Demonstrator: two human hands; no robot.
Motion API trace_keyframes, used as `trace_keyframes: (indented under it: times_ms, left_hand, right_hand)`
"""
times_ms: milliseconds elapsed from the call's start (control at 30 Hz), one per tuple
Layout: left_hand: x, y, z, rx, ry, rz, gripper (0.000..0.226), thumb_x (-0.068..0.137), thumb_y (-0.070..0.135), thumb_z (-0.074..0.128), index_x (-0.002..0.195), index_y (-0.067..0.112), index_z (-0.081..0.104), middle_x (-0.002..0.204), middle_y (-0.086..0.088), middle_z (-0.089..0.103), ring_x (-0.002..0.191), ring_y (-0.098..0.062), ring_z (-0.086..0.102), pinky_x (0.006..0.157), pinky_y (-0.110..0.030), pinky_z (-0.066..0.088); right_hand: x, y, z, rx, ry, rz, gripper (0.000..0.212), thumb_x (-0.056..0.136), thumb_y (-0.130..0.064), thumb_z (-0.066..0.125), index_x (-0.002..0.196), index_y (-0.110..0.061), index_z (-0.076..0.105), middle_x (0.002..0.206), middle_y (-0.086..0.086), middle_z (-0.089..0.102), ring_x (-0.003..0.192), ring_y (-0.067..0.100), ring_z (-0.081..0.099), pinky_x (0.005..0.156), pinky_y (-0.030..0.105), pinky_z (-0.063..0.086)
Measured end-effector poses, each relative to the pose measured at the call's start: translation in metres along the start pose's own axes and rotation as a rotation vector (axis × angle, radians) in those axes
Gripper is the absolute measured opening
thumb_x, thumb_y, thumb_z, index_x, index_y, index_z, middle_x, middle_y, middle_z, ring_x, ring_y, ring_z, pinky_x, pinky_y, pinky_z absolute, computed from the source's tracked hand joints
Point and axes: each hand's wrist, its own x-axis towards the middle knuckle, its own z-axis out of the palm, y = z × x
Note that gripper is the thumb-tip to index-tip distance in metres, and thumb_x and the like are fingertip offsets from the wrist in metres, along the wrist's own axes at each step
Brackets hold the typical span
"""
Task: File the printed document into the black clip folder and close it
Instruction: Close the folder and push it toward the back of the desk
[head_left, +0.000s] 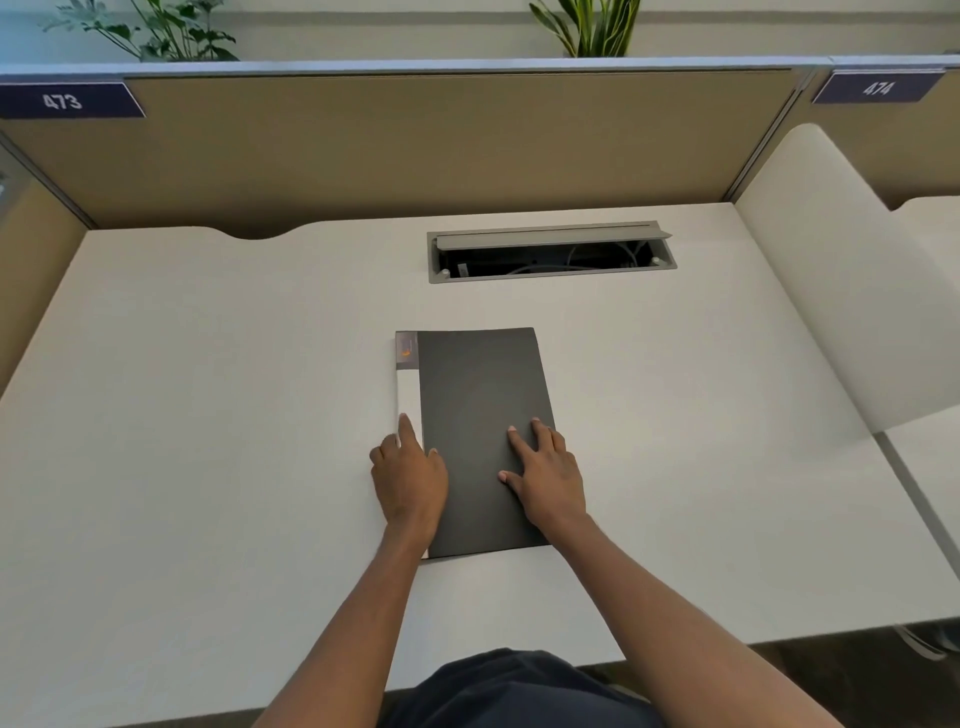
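Observation:
The black clip folder (478, 405) lies closed and flat in the middle of the white desk (208, 415), its white spine strip (408, 395) along the left edge. My left hand (410, 478) rests on the lower left of the folder, the index finger stretched along the spine strip. My right hand (545, 475) lies flat on the cover near its right edge, fingers spread. No printed document is visible; nothing of the folder's inside shows.
A grey cable hatch (550, 254) stands open at the back of the desk. Brown partition panels (415, 150) wall the back and left. A white curved divider (841, 270) rises on the right. Plants sit behind the partition.

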Motion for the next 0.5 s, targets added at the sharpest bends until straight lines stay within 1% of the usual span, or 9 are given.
trace_keyframes:
  times_ms: [67,133,200,233,267,333,367,433,500]
  left_hand:
    - [0.007,0.002,-0.004,-0.173,0.009,-0.105,0.07,0.099,0.024,0.061,0.159,0.009,0.029,0.138,-0.021,0.057,0.133,-0.04,0.046,0.104,-0.048,0.045]
    - [0.017,0.001,-0.01,-0.296,-0.001,-0.238,0.065,0.097,0.021,0.065,0.153,0.003,0.038,0.136,-0.024,0.06,0.131,-0.043,0.05,0.104,-0.049,0.045]
    - [0.026,-0.004,-0.015,-0.447,-0.012,-0.283,0.039,0.095,0.018,0.069,0.129,0.0,0.061,0.118,-0.02,0.069,0.116,-0.042,0.062,0.093,-0.044,0.051]
    - [0.028,-0.007,-0.017,-0.548,-0.026,-0.283,0.026,0.094,0.016,0.069,0.115,0.0,0.067,0.107,-0.017,0.07,0.105,-0.041,0.066,0.087,-0.043,0.055]
    - [0.03,-0.01,-0.019,-0.641,-0.052,-0.288,0.021,0.095,0.014,0.068,0.111,0.002,0.068,0.106,-0.015,0.071,0.101,-0.039,0.068,0.087,-0.044,0.059]
    - [0.034,-0.014,-0.024,-0.803,-0.127,-0.323,0.027,0.096,0.01,0.067,0.123,0.008,0.065,0.119,-0.013,0.071,0.105,-0.037,0.07,0.094,-0.051,0.059]
    - [0.036,-0.017,-0.025,-0.876,-0.163,-0.34,0.029,0.097,0.01,0.066,0.126,0.011,0.064,0.121,-0.012,0.071,0.104,-0.036,0.071,0.09,-0.05,0.06]
    - [0.039,-0.02,-0.03,-0.99,-0.211,-0.38,0.028,0.098,0.01,0.065,0.125,0.018,0.064,0.118,-0.01,0.071,0.095,-0.033,0.073,0.075,-0.042,0.062]
    - [0.041,-0.024,-0.033,-1.047,-0.244,-0.398,0.026,0.099,0.01,0.064,0.123,0.022,0.063,0.114,-0.009,0.071,0.093,-0.033,0.073,0.074,-0.041,0.061]
  right_hand:
    - [0.0,0.002,0.001,0.013,0.001,-0.003,0.07,0.097,-0.054,0.054,0.159,-0.032,0.029,0.167,0.005,0.019,0.154,0.026,0.019,0.119,0.041,0.035]
    - [0.0,0.004,0.001,0.041,0.003,-0.003,0.067,0.097,-0.052,0.055,0.158,-0.033,0.032,0.167,0.004,0.021,0.153,0.026,0.021,0.118,0.04,0.035]
    - [0.0,0.007,0.0,0.063,0.013,-0.002,0.06,0.099,-0.047,0.055,0.155,-0.035,0.036,0.166,0.003,0.025,0.152,0.025,0.024,0.117,0.039,0.036]
    - [0.0,0.008,0.0,0.075,0.019,0.0,0.057,0.1,-0.043,0.054,0.154,-0.036,0.038,0.165,0.002,0.027,0.151,0.025,0.026,0.116,0.039,0.037]
    - [0.002,0.009,-0.001,0.096,0.026,0.003,0.053,0.101,-0.039,0.054,0.153,-0.036,0.041,0.164,0.001,0.029,0.149,0.025,0.028,0.116,0.039,0.037]
    - [0.005,0.011,-0.004,0.189,0.056,0.021,0.048,0.101,-0.031,0.056,0.148,-0.034,0.049,0.159,0.002,0.036,0.145,0.025,0.035,0.115,0.039,0.038]
    - [0.006,0.012,-0.005,0.267,0.08,0.041,0.047,0.099,-0.028,0.059,0.145,-0.031,0.052,0.155,0.003,0.04,0.143,0.025,0.038,0.115,0.038,0.038]
    - [0.009,0.015,-0.009,0.452,0.128,0.116,0.05,0.095,-0.026,0.066,0.144,-0.025,0.052,0.15,0.007,0.041,0.14,0.028,0.04,0.114,0.037,0.038]
    - [0.013,0.019,-0.016,0.571,0.15,0.206,0.064,0.092,-0.03,0.072,0.149,-0.019,0.044,0.151,0.01,0.04,0.141,0.03,0.038,0.115,0.038,0.036]
